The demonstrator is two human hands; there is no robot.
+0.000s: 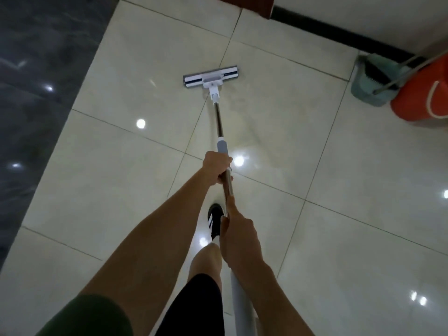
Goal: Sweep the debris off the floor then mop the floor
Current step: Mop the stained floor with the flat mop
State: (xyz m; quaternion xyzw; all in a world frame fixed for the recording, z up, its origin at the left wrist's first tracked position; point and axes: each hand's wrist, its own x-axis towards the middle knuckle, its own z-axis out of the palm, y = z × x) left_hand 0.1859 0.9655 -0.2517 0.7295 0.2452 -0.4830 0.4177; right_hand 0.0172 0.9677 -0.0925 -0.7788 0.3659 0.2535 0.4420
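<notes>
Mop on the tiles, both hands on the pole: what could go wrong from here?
1. The tiles look glossy and may be wet; the shoe steps right behind the mop head, so a slip is possible.
2. A wide stroke to the right could knock the orange bucket or the green dustpan by the wall.
3. The left hand and right hand grip close together, which may weaken control.

Glossy cream tiled floor (135,180) with thin dark grout lines, ceiling-light reflections on it. Dark grey marble-look strip (36,81) along the left edge. Flat mop head (210,80) lies flat on the tiles, upper centre. Teal dustpan (373,81) and orange bucket (423,93) stand touching, upper right, by the black skirting. One black shoe (215,220) on the tiles.
</notes>
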